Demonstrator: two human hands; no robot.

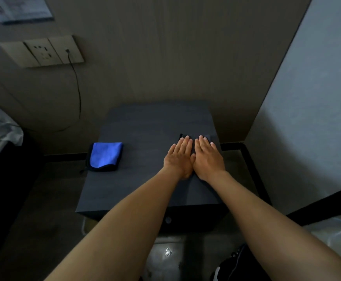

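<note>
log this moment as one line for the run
left hand flat on dark cloth | right hand flat beside it, same cloth | blue cloth apart at left of cabinet top

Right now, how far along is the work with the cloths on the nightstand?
Done: the blue cloth lies folded on the left of the nightstand top.
In hand: the left hand and right hand lie flat, side by side, on the dark cloth, probably smoothing it.
Left: likely lifting off. The hands hide whether the dark cloth needs another fold.
</note>
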